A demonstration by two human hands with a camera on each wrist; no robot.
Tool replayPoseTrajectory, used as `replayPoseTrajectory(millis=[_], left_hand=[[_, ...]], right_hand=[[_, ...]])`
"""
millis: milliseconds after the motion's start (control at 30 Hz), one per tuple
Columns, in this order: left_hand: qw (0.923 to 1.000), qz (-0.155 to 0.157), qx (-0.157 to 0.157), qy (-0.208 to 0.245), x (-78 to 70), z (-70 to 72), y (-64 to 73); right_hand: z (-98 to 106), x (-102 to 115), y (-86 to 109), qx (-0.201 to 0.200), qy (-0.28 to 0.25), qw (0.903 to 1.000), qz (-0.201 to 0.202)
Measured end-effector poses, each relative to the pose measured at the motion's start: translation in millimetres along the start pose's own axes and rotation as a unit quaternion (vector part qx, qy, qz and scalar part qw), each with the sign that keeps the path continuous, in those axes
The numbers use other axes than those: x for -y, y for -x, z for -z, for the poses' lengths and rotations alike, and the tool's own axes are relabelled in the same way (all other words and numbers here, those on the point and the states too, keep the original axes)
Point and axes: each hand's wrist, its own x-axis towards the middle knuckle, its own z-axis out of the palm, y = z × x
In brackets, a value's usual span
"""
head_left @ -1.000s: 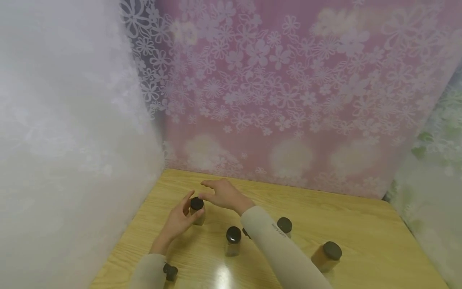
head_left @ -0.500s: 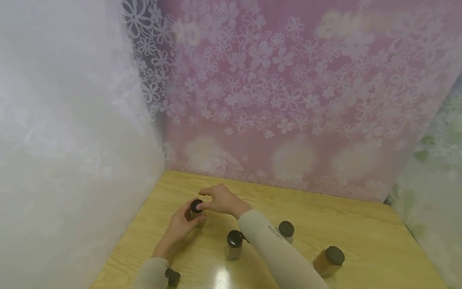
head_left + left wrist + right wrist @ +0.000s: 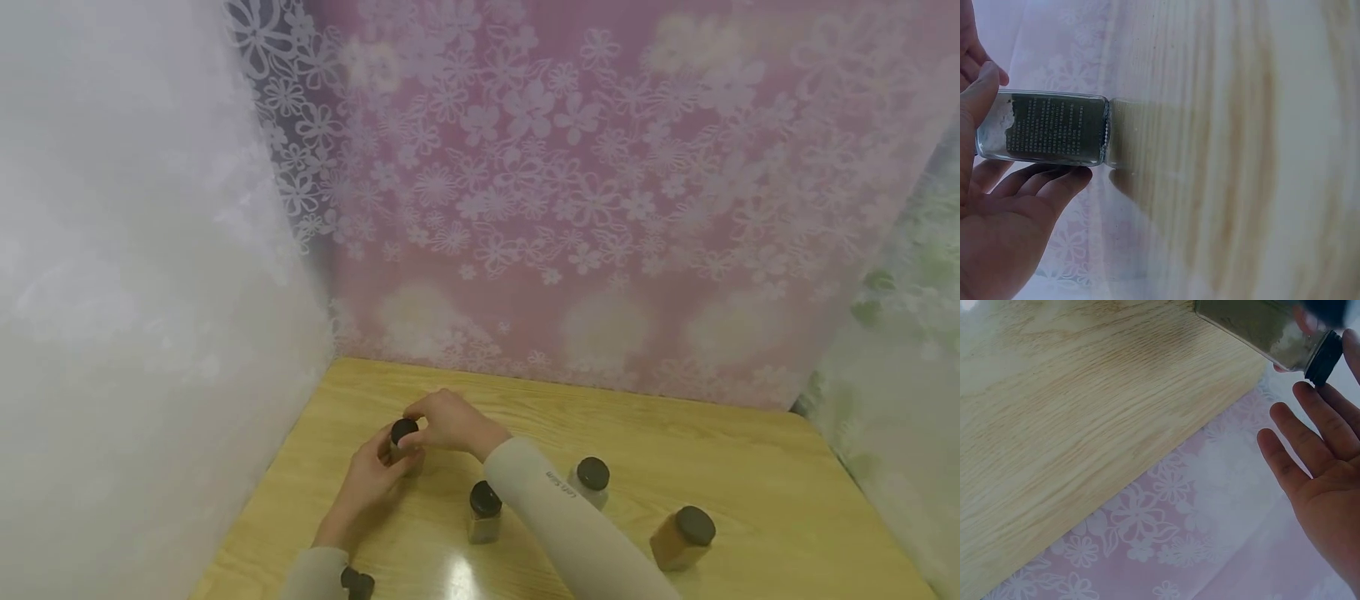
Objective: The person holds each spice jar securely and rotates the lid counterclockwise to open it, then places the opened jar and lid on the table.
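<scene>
A clear glass spice jar (image 3: pixel 1054 125) with a black lid (image 3: pixel 403 428) stands at the table's left side. It is partly filled with a dark greenish powder and has fine printing on its side. My left hand (image 3: pixel 367 479) holds the jar's body, thumb on one side and fingers on the other. From the right, my right hand (image 3: pixel 454 425) reaches over, its thumb and index finger on opposite edges of the lid. In the right wrist view, the other fingers (image 3: pixel 1282 459) are spread out beside the lid.
Three more black-lidded jars stand on the wooden table (image 3: pixel 772 475): one in the middle (image 3: pixel 484 521), one beyond the right sleeve (image 3: pixel 591 482), and one with brownish contents (image 3: pixel 678 540) at right. Pink floral cloth (image 3: pixel 570 208) backs the table; a pale sheet (image 3: pixel 150 292) hangs at left.
My right hand has come down and left onto the lid, its thumb and index finger now at the lid's edges. My left hand has closed in around the jar.
</scene>
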Motion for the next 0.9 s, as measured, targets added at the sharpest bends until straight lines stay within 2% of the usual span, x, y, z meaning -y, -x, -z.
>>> replayPoseTrajectory(millis=[167,400,567,900], left_hand=[[0.9999,-0.003,-0.009,-0.01,1.5,-0.7,1.5],[0.9994,-0.026,-0.018,-0.016,1.4,-4.1,-1.3],[0.9994,-0.029,-0.019,-0.005,3.1,-4.6,-2.5],[0.9988,-0.046,0.009,-0.008,0.6,-2.9,-2.5]], right_hand=[[-2.0,3.3,-1.6,0.006,0.024,0.9997,0.0],[2.4,5.6,0.2,0.004,0.051,0.9987,0.005],[2.5,4.4,-0.9,0.007,0.063,0.9977,0.025],[-0.2,-3.7,-1.5,0.027,-0.004,0.9988,0.041]])
